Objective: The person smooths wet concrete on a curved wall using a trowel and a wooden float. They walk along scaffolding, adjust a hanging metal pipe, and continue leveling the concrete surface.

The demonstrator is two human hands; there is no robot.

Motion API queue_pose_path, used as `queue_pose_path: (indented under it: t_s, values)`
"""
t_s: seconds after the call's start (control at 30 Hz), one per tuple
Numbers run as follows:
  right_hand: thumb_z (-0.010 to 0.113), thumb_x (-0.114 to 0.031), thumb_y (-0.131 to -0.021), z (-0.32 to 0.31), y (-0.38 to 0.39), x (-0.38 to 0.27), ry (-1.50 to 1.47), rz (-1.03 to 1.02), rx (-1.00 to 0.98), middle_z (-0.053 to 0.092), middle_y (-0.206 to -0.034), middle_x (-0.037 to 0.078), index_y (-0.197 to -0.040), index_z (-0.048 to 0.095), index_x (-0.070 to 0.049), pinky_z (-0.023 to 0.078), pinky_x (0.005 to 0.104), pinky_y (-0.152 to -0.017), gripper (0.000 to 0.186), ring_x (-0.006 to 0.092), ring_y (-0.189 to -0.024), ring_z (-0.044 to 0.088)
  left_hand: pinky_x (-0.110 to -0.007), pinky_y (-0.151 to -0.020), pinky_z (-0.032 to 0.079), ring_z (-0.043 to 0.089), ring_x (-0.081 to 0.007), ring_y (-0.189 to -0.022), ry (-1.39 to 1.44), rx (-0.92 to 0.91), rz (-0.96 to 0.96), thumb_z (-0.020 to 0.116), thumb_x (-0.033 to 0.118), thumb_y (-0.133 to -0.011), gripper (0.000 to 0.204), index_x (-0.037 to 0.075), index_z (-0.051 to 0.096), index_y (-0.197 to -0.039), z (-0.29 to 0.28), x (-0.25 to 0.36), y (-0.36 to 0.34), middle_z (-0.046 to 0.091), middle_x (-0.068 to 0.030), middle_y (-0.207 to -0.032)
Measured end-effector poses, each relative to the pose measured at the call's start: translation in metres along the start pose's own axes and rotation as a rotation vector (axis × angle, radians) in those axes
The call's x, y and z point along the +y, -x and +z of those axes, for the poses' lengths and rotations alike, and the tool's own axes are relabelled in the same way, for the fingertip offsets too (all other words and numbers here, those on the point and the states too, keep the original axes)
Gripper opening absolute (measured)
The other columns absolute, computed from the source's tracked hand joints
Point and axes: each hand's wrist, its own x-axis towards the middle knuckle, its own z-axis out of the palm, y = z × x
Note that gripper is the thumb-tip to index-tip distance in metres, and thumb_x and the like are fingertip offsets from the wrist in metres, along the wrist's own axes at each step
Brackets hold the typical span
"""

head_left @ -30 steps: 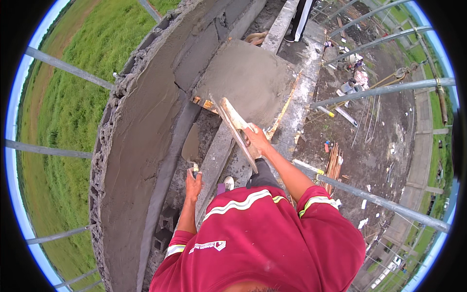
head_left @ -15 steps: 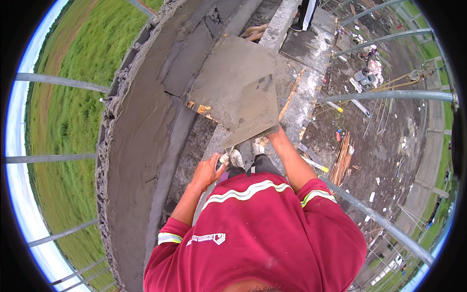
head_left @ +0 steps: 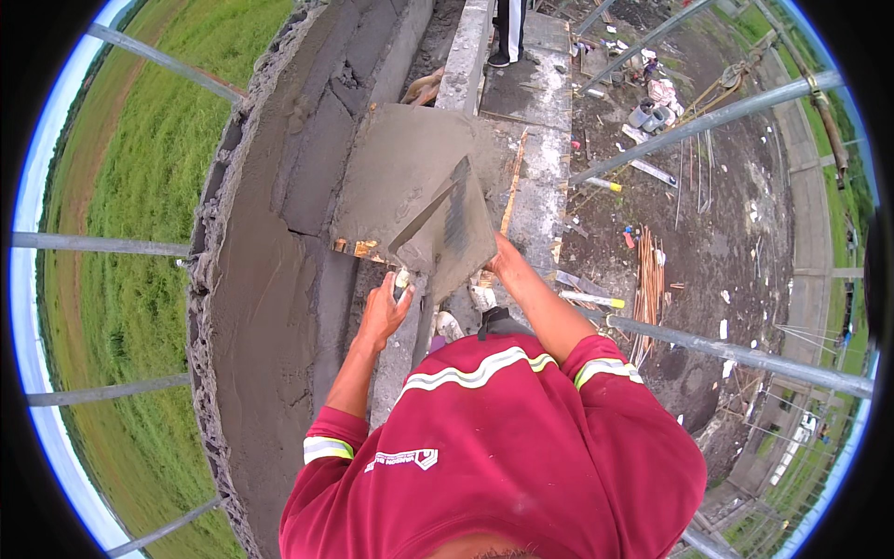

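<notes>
My left hand [head_left: 380, 312] is closed round the pale handle of a trowel [head_left: 401, 278]. Its narrow grey blade slants away from me, against the face of a flat, mortar-smeared hawk [head_left: 473, 233]. My right hand [head_left: 504, 258] grips that hawk at its right edge, its fingers mostly hidden underneath. The plate is tilted, with a dark streak down its face. Just beyond both tools lies a wide board [head_left: 400, 154] coated with wet mortar, its near wooden edge chipped. Left of my hands curves a wall [head_left: 256, 279] with smooth fresh mortar.
Metal scaffold pipes [head_left: 736, 352] cross on the right, others on the left above grass [head_left: 112, 307]. A person's legs [head_left: 509, 33] stand on the walkway ahead. Lower ground at right holds buckets [head_left: 649, 116] and a bundle of wooden sticks [head_left: 649, 279]. My shoes are just below the hawk.
My left hand has raised the trowel away from me, and its blade now shows apart from the hawk's face. The hawk has tilted more steeply and shifted left in view as the camera turned.
</notes>
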Motion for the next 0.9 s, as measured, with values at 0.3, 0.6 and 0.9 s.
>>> queue_pose_path:
  t_s: [0.3, 0.6, 0.9]
  values:
    - [0.054, -0.029, -0.100, 0.023, -0.001, 0.035, 0.086, 0.093, -0.136, 0.072, -0.109, 0.015, -0.121, 0.064, 0.001, 0.062, 0.0456, -0.076, 0.037, 0.0239, -0.087, 0.073, -0.049, -0.080, 0.051, 0.065, -0.0480, -0.098, -0.105, -0.102, -0.107, 0.062, 0.017, -0.093, 0.048, -0.011, 0.048, -0.130, 0.021, -0.026, -0.041, 0.066, -0.0332, -0.104]
    - [0.047, -0.031, -0.103, 0.012, -0.007, -0.024, -0.078, -0.174, 0.083, 0.068, -0.119, 0.020, -0.123, 0.061, 0.005, 0.058, 0.0530, -0.088, 0.044, 0.0324, -0.100, 0.070, -0.049, -0.074, 0.050, 0.064, -0.0486, -0.086, -0.101, -0.049, 0.062, 0.061, 0.018, -0.093, 0.037, -0.010, 0.054, -0.116, -0.004, 0.004, -0.004, 0.065, -0.0323, -0.091]
    - [0.052, -0.031, -0.101, 0.047, 0.050, 0.022, 0.219, -0.262, 0.002, 0.065, -0.126, 0.016, -0.132, 0.056, 0.002, 0.056, 0.0442, -0.093, 0.045, 0.0248, -0.109, 0.067, -0.050, -0.072, 0.049, 0.064, -0.0487, -0.089, -0.348, 0.035, -0.066, 0.061, 0.020, -0.095, 0.043, -0.009, 0.050, -0.125, 0.023, -0.012, -0.076, 0.066, -0.0329, -0.093]
